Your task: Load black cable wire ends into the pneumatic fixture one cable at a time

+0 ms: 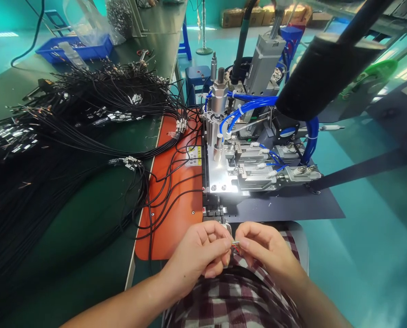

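My left hand and my right hand meet just above my lap, below the front edge of the bench. Both pinch the same small wire end with a metal terminal between thumb and fingertips; thin red strands show at the pinch. The rest of that wire is hidden by my fingers. A little ahead of my hands stands a small pneumatic press machine with blue air hoses and a silver base plate.
An orange mat lies left of the machine with black wires looping over it. A big heap of black wires with metal terminals covers the green bench at left. A blue tray sits at the far back. A black padded arm hangs at upper right.
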### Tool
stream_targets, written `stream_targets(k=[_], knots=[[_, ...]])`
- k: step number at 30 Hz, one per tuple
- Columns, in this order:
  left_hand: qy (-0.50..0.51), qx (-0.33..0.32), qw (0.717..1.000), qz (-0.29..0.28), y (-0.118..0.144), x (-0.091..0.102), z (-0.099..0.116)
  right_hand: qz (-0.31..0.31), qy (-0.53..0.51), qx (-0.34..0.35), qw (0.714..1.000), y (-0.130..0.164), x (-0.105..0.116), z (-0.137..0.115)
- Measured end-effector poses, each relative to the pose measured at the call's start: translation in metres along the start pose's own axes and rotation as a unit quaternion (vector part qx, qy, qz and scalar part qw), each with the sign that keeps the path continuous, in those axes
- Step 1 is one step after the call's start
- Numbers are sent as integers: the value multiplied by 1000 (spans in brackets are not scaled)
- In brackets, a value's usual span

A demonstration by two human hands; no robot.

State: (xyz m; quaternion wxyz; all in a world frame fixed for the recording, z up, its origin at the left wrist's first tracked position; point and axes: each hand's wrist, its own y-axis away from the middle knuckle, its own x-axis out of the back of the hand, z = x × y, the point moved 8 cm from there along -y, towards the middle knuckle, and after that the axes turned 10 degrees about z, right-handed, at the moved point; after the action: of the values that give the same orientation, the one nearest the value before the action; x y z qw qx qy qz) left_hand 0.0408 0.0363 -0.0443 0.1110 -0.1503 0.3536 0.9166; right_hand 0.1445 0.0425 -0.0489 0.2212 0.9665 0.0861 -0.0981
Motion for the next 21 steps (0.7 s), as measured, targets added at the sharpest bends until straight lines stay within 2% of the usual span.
stream_targets(k=[5, 12, 17, 21], knots=[[-13, 18, 999, -23, 3, -3, -3, -54, -4, -26, 998, -4, -1, 3], [-14, 51, 997, -52, 3, -5, -8, -138, 68, -35, 988, -6, -2, 3], [-35, 60, 996, -61, 3, -5, -13, -132, 131, 8, 983, -3, -3, -10], [-63, 37, 997, -34, 2, -3, -11, -108, 174, 82, 975, 1, -5, -27]])
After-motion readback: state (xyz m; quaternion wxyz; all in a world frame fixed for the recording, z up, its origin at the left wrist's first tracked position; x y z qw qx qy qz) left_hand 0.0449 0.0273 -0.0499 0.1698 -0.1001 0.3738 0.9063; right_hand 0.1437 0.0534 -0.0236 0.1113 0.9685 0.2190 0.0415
